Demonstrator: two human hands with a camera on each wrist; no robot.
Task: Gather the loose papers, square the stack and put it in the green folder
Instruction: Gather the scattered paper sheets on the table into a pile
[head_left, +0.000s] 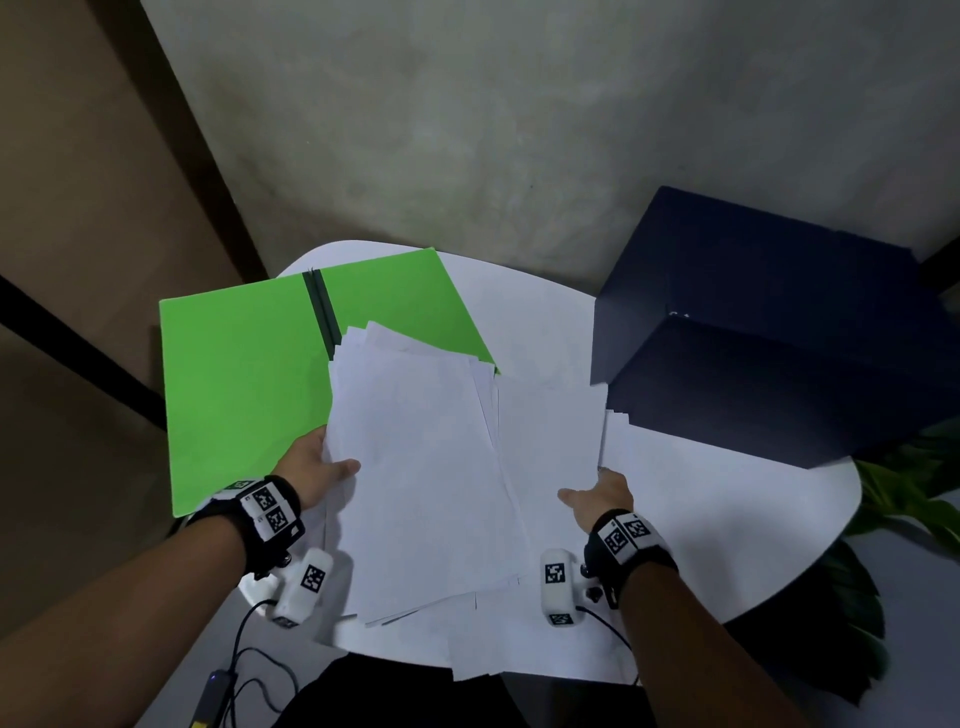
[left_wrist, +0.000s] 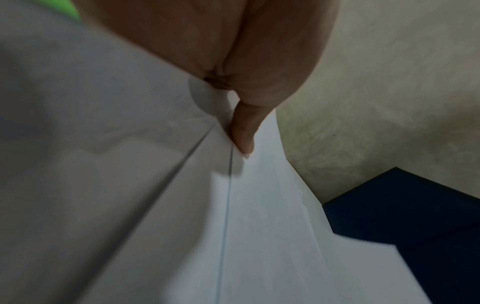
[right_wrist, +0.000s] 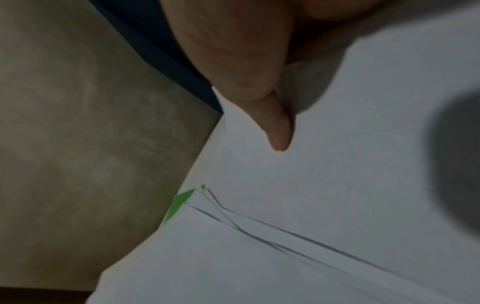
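Left hand (head_left: 317, 464) has the papers (head_left: 415, 467) by their left edge, thumb (left_wrist: 242, 131) lying flat on top of the sheets, the other fingers hidden underneath. Right hand (head_left: 602, 496) is on the opposite edge, thumb (right_wrist: 279, 131) down on the top sheet, the rest tucked below the paper and out of sight. So both hands pinch the same untidy pile, 1 at each side. The sheets are fanned and far from square: corners stick out at the far end, and several edges stagger at the near end. The pile's far-left part overlaps the green folder (head_left: 244, 374), which lies open and flat on the white desk (head_left: 727, 519), its dark spine (head_left: 322, 312) running away from the person. The folder's left flap hangs past the desk edge. On the right, a dark blue box (head_left: 779, 332) sits on the desk, just beside the papers' far-right corner. Green leaves (head_left: 914, 499) show beyond the desk's right rim.
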